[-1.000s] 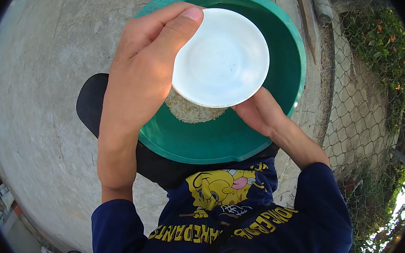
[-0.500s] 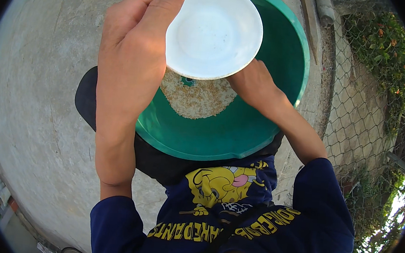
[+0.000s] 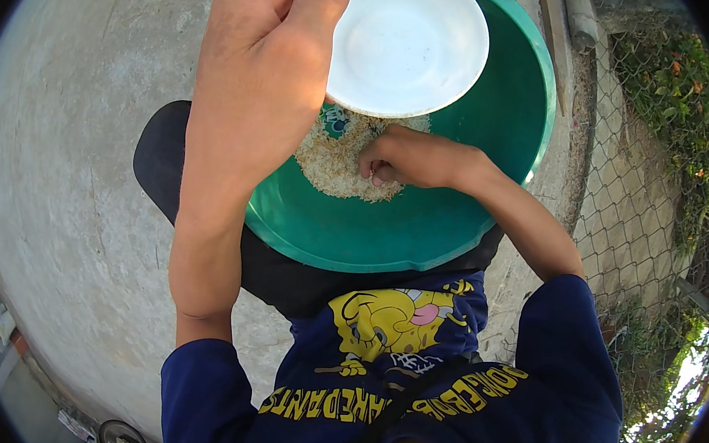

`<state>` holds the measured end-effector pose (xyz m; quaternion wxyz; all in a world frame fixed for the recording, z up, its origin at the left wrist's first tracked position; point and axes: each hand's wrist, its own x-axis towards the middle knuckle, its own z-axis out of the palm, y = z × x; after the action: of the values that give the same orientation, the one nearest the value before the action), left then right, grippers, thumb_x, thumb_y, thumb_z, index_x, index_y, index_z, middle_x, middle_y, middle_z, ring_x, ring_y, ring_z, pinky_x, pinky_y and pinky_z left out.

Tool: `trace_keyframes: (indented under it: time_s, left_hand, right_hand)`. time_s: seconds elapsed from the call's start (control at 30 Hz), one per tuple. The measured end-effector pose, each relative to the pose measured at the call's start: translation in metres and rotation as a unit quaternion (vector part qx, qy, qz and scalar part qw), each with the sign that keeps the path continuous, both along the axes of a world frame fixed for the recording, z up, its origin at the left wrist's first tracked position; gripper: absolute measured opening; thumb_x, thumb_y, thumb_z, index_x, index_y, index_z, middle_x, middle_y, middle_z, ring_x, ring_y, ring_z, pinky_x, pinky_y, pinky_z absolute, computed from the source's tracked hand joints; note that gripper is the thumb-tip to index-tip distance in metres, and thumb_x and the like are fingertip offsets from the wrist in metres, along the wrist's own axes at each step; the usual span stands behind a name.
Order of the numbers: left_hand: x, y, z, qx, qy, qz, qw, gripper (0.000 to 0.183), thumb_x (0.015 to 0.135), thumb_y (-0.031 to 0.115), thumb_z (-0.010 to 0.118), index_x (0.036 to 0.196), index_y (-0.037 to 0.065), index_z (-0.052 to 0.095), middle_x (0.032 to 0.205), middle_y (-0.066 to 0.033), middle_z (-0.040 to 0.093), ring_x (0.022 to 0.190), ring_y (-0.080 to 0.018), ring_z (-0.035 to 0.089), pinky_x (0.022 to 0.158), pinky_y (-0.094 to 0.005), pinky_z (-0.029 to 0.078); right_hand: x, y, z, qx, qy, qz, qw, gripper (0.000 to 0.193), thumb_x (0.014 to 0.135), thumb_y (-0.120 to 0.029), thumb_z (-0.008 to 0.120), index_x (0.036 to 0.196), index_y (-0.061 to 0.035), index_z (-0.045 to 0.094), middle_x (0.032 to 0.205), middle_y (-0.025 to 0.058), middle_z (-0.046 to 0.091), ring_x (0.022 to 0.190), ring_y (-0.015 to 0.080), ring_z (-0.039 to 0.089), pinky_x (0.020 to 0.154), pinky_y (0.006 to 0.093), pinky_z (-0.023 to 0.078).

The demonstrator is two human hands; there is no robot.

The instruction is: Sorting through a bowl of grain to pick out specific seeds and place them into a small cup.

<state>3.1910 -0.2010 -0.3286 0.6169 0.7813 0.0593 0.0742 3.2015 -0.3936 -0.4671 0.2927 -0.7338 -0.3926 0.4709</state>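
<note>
White plastic, the plate point(image 3: 408, 41) looks light and stiff; my left hand point(image 3: 255, 103) pinches its left rim, thumb on top, holding it above the far side of the green basin point(image 3: 421, 227). The rim seems the sure place to hold. My right hand point(image 3: 415, 158) rests curled in the rice point(image 3: 334, 161), fingers closed on grains, which I judge loose and easily spilled. A small printed mark point(image 3: 334, 120) shows on the basin's floor. Concrete ground point(image 3: 82, 155) lies to the left.

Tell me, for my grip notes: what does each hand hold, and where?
Left hand holds the white plate by its rim. Right hand fingers pinch in the rice; contents unclear.
</note>
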Motion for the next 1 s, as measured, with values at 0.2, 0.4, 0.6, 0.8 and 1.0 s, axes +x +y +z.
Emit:
trace_keyframes:
  time_s: [0.2, 0.4, 0.6, 0.8, 1.0]
  left_hand:
    - [-0.001, -0.003, -0.002, 0.011, -0.038, -0.004, 0.999, 0.036, 0.098, 0.029, 0.057, 0.111, -0.002, 0.069, 0.095, -0.0086, 0.071, 0.089, -0.013, 0.066, 0.081, -0.0237, 0.048]
    - [-0.003, -0.007, 0.004, 0.004, -0.022, -0.025, 0.999, 0.033, 0.1, 0.028, 0.052, 0.117, 0.002, 0.064, 0.097, -0.009, 0.07, 0.092, -0.0142, 0.067, 0.083, -0.0244, 0.049]
    - [-0.003, -0.011, -0.01, -0.022, -0.06, -0.107, 0.992, 0.03, 0.1, 0.024, 0.052, 0.115, 0.0, 0.063, 0.096, -0.008, 0.068, 0.09, -0.0129, 0.064, 0.08, -0.0248, 0.048]
    - [-0.015, -0.029, -0.016, 0.022, -0.018, -0.197, 0.98, 0.027, 0.101, 0.018, 0.048, 0.112, -0.002, 0.063, 0.09, -0.007, 0.066, 0.082, -0.0119, 0.059, 0.074, -0.0272, 0.046]
    - [-0.017, -0.037, -0.021, -0.046, 0.004, -0.202, 0.978, 0.023, 0.1, 0.013, 0.046, 0.109, -0.002, 0.061, 0.08, -0.0137, 0.064, 0.073, -0.0213, 0.061, 0.068, -0.0344, 0.047]
  right_hand:
    - [0.0, -0.016, 0.064, 0.136, -0.046, -0.188, 0.972, 0.013, 0.085, -0.001, 0.069, 0.098, 0.0007, 0.071, 0.084, 0.011, 0.073, 0.081, 0.0213, 0.071, 0.073, 0.0323, 0.055]
    - [-0.007, -0.048, 0.108, 0.167, -0.055, -0.293, 0.94, 0.015, 0.084, -0.003, 0.075, 0.099, 0.0006, 0.073, 0.087, 0.0089, 0.073, 0.079, 0.0157, 0.072, 0.072, 0.0274, 0.058]
    - [-0.017, -0.066, 0.142, 0.203, -0.14, -0.312, 0.917, 0.017, 0.08, 0.001, 0.076, 0.097, -0.0002, 0.073, 0.086, 0.0088, 0.073, 0.075, 0.0165, 0.072, 0.069, 0.0266, 0.058]
    - [-0.008, -0.063, 0.176, 0.223, -0.294, -0.246, 0.896, 0.02, 0.078, 0.0, 0.076, 0.098, -0.0004, 0.074, 0.086, 0.0103, 0.072, 0.076, 0.0167, 0.071, 0.065, 0.0259, 0.057]
    - [0.001, -0.053, 0.179, 0.249, -0.397, -0.19, 0.863, 0.018, 0.081, 0.0, 0.071, 0.099, -0.002, 0.075, 0.093, 0.0094, 0.069, 0.077, 0.0169, 0.069, 0.064, 0.0243, 0.056]
